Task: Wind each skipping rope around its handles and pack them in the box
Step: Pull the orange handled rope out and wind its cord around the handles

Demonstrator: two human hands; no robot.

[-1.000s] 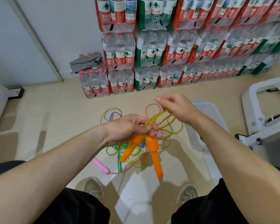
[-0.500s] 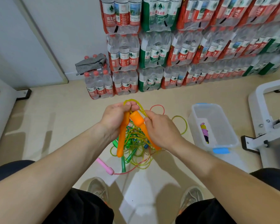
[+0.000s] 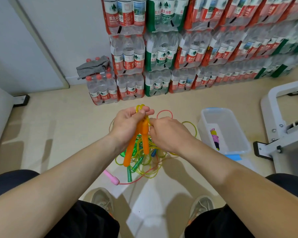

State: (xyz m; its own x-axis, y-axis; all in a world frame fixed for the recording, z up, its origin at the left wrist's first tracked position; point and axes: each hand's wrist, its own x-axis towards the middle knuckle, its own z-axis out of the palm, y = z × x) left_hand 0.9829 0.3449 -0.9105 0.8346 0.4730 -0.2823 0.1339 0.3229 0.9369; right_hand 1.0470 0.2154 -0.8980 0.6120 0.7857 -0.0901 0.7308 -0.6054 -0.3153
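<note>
My left hand grips the tops of two orange handles together with a loop of yellow rope that sticks out above its fingers. My right hand is curled against the right handle, pinching the yellow rope there. Below them on the floor lies a tangle of ropes with green handles, a blue handle and a pink handle. To the right stands a clear plastic box holding one wound rope.
Stacked packs of water bottles line the back wall, one with a grey cloth on top. A white metal frame stands at the right. My shoes are on the floor below the ropes.
The two handles have been brought side by side and upright. My right hand came down from holding the rope up and now sits against the handles; the yellow loop sticks out above my left hand.
</note>
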